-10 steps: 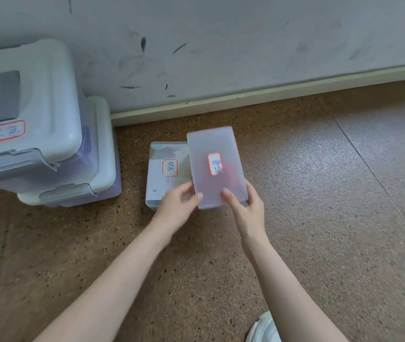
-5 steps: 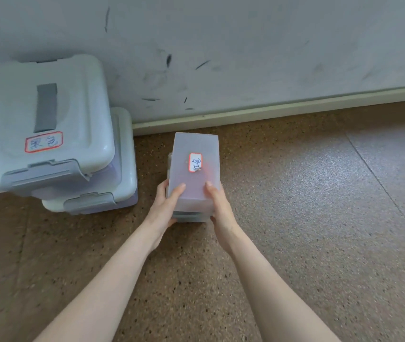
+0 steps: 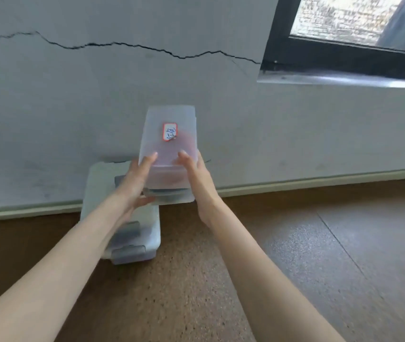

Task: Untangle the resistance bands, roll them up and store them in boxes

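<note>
Two small translucent boxes are stacked and lifted off the floor between my hands. The top box (image 3: 169,134) carries a red-bordered label (image 3: 170,131), and something reddish shows faintly through its lid. Only the front edge of the lower box (image 3: 172,196) peeks out beneath it. My left hand (image 3: 136,182) grips the stack's left side, thumb on top and fingers underneath. On the right side, my right hand (image 3: 196,174) holds the stack with its thumb on the lid. No resistance bands are plainly visible.
Two large white lidded bins (image 3: 132,238) with grey latches sit stacked on the brown floor by the wall, just below and left of the held boxes. The grey wall has a long crack (image 3: 122,45). A dark-framed window (image 3: 344,45) is at the upper right.
Both hands have raised the two stacked boxes off the floor. The view has swung upward, so the window and the wall crack now show.
</note>
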A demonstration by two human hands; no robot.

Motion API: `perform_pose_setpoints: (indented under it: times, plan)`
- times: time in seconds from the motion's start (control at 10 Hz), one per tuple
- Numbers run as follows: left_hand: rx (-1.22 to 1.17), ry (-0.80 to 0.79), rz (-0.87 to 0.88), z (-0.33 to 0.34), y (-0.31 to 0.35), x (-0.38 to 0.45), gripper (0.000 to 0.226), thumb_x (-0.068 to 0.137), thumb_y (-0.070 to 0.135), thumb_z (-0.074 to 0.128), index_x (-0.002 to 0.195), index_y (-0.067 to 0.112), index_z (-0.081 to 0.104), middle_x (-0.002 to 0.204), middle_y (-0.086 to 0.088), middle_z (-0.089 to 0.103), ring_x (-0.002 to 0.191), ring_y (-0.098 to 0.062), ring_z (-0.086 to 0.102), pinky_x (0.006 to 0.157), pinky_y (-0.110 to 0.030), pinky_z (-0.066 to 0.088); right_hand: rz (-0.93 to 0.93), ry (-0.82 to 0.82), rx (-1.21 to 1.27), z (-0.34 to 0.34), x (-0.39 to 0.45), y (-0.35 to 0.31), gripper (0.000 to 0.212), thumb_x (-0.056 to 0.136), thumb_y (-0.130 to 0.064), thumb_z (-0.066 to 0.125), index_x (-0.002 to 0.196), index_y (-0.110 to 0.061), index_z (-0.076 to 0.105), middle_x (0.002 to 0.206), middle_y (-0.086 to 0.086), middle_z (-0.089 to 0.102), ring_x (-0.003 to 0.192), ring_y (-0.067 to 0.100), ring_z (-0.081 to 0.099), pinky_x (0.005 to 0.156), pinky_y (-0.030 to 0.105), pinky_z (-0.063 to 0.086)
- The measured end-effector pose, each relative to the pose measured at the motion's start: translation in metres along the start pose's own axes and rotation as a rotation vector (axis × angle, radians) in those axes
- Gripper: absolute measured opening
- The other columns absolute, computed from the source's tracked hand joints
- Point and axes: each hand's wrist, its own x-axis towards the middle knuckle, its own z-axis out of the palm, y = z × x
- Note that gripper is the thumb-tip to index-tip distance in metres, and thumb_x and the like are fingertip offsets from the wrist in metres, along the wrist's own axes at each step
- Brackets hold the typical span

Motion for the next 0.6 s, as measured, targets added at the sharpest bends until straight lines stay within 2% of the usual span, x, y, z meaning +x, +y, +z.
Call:
perform_pose_setpoints:
  times: [0.1,0.2,0.3,0.4,0.5,0.6]
  plan:
    - [0.006,0.079,-0.049,-0.047,0.016,0.016,0.048,0.086,0.058,0.047,0.122,0.028,0.052,0.107,-0.003,0.062,0.092,-0.021,0.059,0.068,-0.031,0.047,0.02,-0.095,0.035,0.045,0.02,-0.014,0.068,0.087,-0.06,0.047,0.145,-0.032,0.026,0.147,0.002,0.039,0.133,0.025,0.036,0.111,0.041,0.026]
    - [0.018,0.168,-0.091,-0.081,0.012,0.044,0.037,0.087,0.055,0.048,0.113,0.028,0.049,0.101,-0.002,0.058,0.087,-0.02,0.056,0.075,-0.03,0.046,0.055,-0.18,0.097,0.082,0.039,-0.008,0.061,0.089,-0.054,0.049,0.143,-0.032,0.031,0.143,-0.004,0.043,0.119,0.012,0.043,0.096,0.03,0.033]
    - [-0.041,0.167,-0.137,-0.097,-0.003,0.068,0.026,0.089,0.049,0.048,0.104,0.028,0.053,0.09,-0.001,0.061,0.078,-0.016,0.055,0.067,-0.026,0.043,0.119,-0.177,0.074,0.107,0.059,0.005,0.061,0.089,-0.054,0.049,0.142,-0.028,0.032,0.141,0.0,0.045,0.116,0.014,0.045,0.089,0.027,0.033]
    - [-0.038,0.183,-0.132,-0.098,-0.008,0.086,0.032,0.091,0.051,0.043,0.087,0.024,0.059,0.084,0.002,0.064,0.076,-0.013,0.054,0.068,-0.026,0.039,0.135,-0.155,-0.085,0.116,0.086,0.001,0.064,0.089,-0.058,0.044,0.142,-0.023,0.033,0.142,0.006,0.044,0.126,0.025,0.044,0.096,0.036,0.039]
    - [-0.053,0.226,-0.132,-0.097,-0.008,0.095,0.042,0.089,0.057,0.043,0.108,0.022,0.058,0.103,-0.002,0.064,0.092,-0.017,0.058,0.084,-0.031,0.042,0.185,-0.141,-0.164,0.117,0.099,-0.003,0.072,0.088,-0.064,0.04,0.144,-0.019,0.031,0.147,0.009,0.038,0.132,0.031,0.038,0.108,0.046,0.033]
    - [-0.04,0.222,-0.133,-0.101,-0.01,0.089,0.063,0.087,0.062,0.043,0.135,0.021,0.043,0.131,-0.003,0.054,0.12,-0.023,0.049,0.106,-0.042,0.037,0.236,-0.06,-0.038,0.116,0.095,-0.001,0.078,0.086,-0.066,0.04,0.146,-0.018,0.026,0.15,0.006,0.033,0.136,0.029,0.033,0.11,0.047,0.03]
